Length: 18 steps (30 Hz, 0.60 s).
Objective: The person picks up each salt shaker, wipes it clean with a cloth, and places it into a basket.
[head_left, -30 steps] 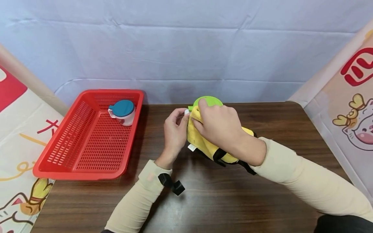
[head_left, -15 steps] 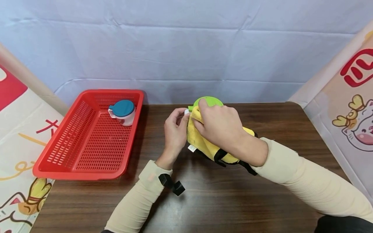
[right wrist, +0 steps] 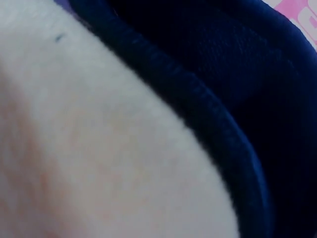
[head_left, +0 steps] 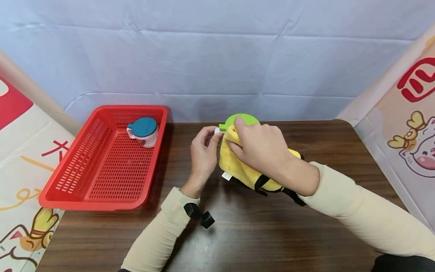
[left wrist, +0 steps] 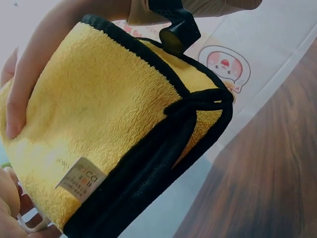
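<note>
My left hand (head_left: 202, 155) pinches the white handle (head_left: 217, 130) of a cup with a bright green lid (head_left: 242, 118). My right hand (head_left: 263, 147) grips a folded yellow towel (head_left: 233, 160) with black edging and holds it against the cup, hiding most of the cup's body. In the left wrist view the plush towel (left wrist: 99, 94) fills much of the picture, a small white label (left wrist: 80, 179) near its lower edge. Part of the white handle (left wrist: 35, 228) shows by the left fingers there. The right wrist view is a blurred close-up of the towel (right wrist: 114, 124).
To the left stands a red perforated basket (head_left: 145, 189). Inside it, at the back right, is a white-handled cup with a blue lid (head_left: 144, 127). Brown wood-look tabletop (head_left: 238, 234) lies under everything, with a pale cloth backdrop (head_left: 210, 56) behind.
The right hand and the towel have shifted slightly to the right and toward the body. The left hand keeps hold of the handle, nearly still.
</note>
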Each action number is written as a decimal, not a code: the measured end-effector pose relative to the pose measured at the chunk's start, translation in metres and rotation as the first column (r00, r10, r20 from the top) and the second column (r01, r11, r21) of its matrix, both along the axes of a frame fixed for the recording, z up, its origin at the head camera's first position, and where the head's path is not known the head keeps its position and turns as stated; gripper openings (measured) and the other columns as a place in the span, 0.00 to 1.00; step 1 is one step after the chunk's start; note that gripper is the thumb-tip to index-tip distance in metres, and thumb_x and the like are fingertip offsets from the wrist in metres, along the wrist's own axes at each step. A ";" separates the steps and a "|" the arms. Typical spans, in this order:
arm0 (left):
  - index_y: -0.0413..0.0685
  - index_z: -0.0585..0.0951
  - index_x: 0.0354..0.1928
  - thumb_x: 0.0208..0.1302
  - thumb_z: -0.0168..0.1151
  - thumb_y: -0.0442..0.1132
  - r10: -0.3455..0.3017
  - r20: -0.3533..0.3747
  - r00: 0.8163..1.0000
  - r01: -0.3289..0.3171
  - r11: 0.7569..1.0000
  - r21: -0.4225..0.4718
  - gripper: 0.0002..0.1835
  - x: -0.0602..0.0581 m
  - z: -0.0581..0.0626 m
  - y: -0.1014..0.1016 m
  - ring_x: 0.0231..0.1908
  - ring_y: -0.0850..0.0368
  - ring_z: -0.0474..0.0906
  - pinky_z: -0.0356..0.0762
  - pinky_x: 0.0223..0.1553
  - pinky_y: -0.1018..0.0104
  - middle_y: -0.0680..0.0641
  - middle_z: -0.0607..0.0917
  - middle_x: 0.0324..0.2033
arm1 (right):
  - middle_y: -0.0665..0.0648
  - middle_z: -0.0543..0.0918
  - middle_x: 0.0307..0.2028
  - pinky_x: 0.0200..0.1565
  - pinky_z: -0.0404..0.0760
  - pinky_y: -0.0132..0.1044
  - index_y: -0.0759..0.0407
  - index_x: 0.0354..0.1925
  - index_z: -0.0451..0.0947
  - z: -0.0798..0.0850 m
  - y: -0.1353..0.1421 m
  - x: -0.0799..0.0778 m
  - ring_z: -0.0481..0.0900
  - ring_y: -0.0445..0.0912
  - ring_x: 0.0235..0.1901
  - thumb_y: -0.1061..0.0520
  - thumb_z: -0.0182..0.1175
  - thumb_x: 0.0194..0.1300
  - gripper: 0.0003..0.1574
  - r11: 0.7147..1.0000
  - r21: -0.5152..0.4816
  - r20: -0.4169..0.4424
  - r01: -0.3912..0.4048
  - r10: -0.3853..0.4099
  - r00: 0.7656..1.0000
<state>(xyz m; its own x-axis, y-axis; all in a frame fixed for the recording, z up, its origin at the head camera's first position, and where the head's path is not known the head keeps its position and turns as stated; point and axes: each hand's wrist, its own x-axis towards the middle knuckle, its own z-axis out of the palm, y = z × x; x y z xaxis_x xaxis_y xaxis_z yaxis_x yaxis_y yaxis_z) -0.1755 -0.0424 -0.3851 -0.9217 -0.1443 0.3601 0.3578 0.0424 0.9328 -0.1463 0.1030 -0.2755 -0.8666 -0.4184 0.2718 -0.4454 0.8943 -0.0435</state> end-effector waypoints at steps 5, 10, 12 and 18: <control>0.34 0.83 0.47 0.71 0.63 0.33 -0.010 -0.004 1.000 0.010 0.999 0.030 0.09 -0.001 0.000 -0.001 0.39 0.55 0.83 0.83 0.44 0.63 0.39 0.86 0.42 | 0.51 0.68 0.13 0.17 0.71 0.49 0.58 0.34 0.67 0.000 0.008 0.000 0.71 0.53 0.15 0.49 0.63 0.68 0.18 0.999 -0.005 -0.003 -0.033 0.033 0.999; 0.33 0.82 0.46 0.71 0.63 0.33 -0.005 0.000 1.000 0.005 1.000 0.027 0.09 -0.001 0.001 -0.002 0.38 0.55 0.83 0.82 0.43 0.65 0.39 0.86 0.42 | 0.51 0.66 0.12 0.16 0.71 0.49 0.57 0.36 0.69 0.000 0.015 0.002 0.71 0.53 0.15 0.46 0.67 0.67 0.20 0.998 -0.002 -0.027 -0.059 0.059 0.998; 0.33 0.82 0.47 0.71 0.63 0.33 -0.009 0.000 1.000 0.009 1.000 0.028 0.09 -0.001 0.001 -0.002 0.39 0.54 0.83 0.81 0.44 0.65 0.38 0.86 0.42 | 0.51 0.65 0.12 0.16 0.70 0.49 0.57 0.36 0.69 0.001 0.018 0.003 0.71 0.53 0.14 0.46 0.68 0.66 0.21 0.998 -0.001 -0.039 -0.067 0.067 0.997; 0.33 0.82 0.48 0.71 0.63 0.33 -0.014 0.004 1.000 0.014 1.000 0.028 0.09 -0.001 0.001 -0.003 0.39 0.55 0.83 0.80 0.43 0.68 0.39 0.86 0.43 | 0.50 0.64 0.11 0.15 0.68 0.48 0.57 0.36 0.68 0.003 0.028 0.004 0.70 0.52 0.14 0.45 0.70 0.65 0.23 0.997 -0.001 -0.057 -0.083 0.083 0.995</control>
